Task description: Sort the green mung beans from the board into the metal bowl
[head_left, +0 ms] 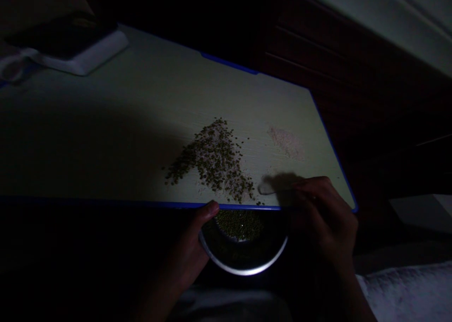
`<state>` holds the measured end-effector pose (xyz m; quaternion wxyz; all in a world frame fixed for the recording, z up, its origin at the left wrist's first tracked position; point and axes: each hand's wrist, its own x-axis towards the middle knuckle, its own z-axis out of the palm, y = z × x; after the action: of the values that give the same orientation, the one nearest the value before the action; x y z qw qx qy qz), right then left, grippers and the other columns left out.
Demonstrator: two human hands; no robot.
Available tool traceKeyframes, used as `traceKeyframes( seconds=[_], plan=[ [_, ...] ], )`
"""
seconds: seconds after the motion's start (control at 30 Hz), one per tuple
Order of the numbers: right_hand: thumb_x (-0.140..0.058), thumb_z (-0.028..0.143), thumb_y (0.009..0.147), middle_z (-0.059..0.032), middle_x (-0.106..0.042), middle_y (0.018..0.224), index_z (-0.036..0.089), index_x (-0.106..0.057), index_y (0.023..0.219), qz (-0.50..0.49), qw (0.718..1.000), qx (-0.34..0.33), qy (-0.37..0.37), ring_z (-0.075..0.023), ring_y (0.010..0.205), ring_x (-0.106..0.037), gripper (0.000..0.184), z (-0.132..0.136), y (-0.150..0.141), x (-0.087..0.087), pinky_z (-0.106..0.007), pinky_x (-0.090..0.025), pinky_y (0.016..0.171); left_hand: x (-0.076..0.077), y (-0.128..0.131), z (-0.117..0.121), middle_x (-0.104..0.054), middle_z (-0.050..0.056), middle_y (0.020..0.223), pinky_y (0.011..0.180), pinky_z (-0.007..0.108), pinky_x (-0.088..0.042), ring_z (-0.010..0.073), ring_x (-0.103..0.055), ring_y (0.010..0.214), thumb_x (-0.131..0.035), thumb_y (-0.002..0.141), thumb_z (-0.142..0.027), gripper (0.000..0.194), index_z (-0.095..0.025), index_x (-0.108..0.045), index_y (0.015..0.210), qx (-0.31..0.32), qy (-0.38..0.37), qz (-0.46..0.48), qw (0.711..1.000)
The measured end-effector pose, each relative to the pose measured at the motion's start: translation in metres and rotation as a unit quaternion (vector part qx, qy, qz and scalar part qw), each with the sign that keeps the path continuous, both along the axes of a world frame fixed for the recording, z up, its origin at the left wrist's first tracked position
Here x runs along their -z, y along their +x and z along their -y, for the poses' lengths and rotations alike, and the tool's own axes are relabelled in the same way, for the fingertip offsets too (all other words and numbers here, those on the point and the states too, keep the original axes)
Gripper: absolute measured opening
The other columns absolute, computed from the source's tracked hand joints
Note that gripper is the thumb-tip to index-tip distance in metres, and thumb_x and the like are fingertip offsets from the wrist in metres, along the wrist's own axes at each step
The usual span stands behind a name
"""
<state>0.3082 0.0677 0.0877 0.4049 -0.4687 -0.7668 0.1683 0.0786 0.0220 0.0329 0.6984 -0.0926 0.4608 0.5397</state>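
Observation:
My left hand (196,244) grips the rim of a metal bowl (247,269) just below the table's front edge, its thumb up against the blue edging. Green mung beans (240,224) lie in the bottom of the bowl. In my right hand (326,213) is a small spoon (270,189); its pale rounded end rests at the tabletop, and my fingers hide the handle. Left of the spoon spreads a pile of green beans mixed with pale grains (219,159), probably rice. A separate small heap of pale grains (286,142) sits farther back on the right.
The pale table (158,86) has a blue rim. A white box-like object with a dark top (84,53) stands at its far left. Dark furniture (310,44) lies behind, and pale fabric (409,289) shows at lower right. The light is very dim.

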Motion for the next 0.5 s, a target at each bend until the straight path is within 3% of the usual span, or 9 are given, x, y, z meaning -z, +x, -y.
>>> traceKeyframes(
  seconds=[0.17,0.33,0.5],
  plan=[
    [-0.062,0.011,0.095,-0.0013,-0.071,0.098,0.026,-0.072,0.105,-0.005,1.000,0.003,-0.006,-0.0185,0.093,-0.063,0.021,0.0052,-0.0019,0.0010,-0.037,-0.048,0.079,-0.0058,0.0001,-0.0029,-0.085,0.007,0.099,0.098,0.044,-0.060,0.0300,-0.077,0.106,-0.070,0.086,-0.013,0.036,-0.015,-0.071,0.121,-0.004,-0.008,-0.006,1.000],
    [-0.061,0.012,0.096,-0.0011,-0.072,0.097,0.026,-0.072,0.108,0.005,1.000,-0.016,-0.006,-0.0180,0.092,-0.064,0.022,0.0056,-0.0057,-0.0005,-0.038,-0.049,0.079,-0.0001,-0.0018,-0.0001,-0.084,0.008,0.085,0.090,0.043,-0.063,0.0305,-0.080,0.091,-0.076,0.081,-0.020,0.022,-0.015,-0.076,0.103,0.008,-0.037,-0.027,0.999],
    [-0.059,0.011,0.096,-0.0012,-0.073,0.099,0.026,-0.072,0.108,0.019,0.999,-0.024,-0.009,-0.0178,0.094,-0.064,0.023,0.0049,-0.0096,-0.0017,-0.039,-0.049,0.081,0.0026,-0.0021,-0.0001,-0.084,0.007,0.083,0.090,0.039,-0.063,0.0283,-0.080,0.088,-0.083,0.075,-0.022,0.023,-0.016,-0.077,0.097,0.014,0.011,0.008,1.000]
  ],
)
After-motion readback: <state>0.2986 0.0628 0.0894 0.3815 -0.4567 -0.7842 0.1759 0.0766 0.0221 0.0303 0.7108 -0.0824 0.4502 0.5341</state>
